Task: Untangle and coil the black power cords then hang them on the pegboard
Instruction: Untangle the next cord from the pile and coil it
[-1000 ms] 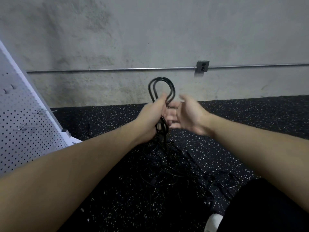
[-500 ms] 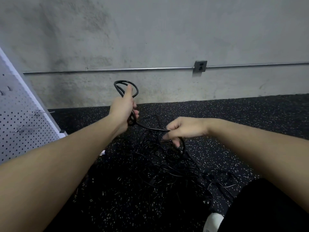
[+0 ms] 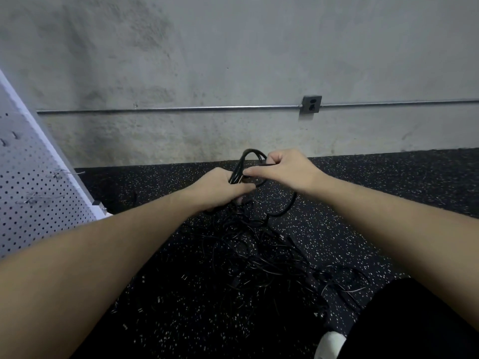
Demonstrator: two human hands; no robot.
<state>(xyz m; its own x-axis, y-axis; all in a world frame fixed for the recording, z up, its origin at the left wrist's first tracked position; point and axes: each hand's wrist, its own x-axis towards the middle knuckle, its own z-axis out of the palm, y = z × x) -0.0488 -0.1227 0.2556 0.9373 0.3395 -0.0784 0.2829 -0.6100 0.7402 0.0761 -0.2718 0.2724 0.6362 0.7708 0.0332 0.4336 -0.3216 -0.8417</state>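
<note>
My left hand [image 3: 220,189] grips a small coil of black power cord [image 3: 248,158], its loops sticking up above my fist. My right hand [image 3: 282,168] pinches a strand of the same cord right beside the coil, touching my left hand. From my right hand the cord [image 3: 290,206] curves down to a tangled pile of black cords [image 3: 261,257] on the floor below both hands. The white pegboard [image 3: 33,193] leans at the left edge, with metal hooks [image 3: 64,173] sticking out of it.
Dark speckled rubber flooring [image 3: 388,193] runs to a grey concrete wall [image 3: 233,60] with a conduit pipe and an outlet box [image 3: 311,104]. My black-clad leg [image 3: 414,320] and a white sock [image 3: 330,344] are at the bottom right.
My right hand rose from the pile with a strand and met my left hand at the coil. My left hand moved right, back toward the centre.
</note>
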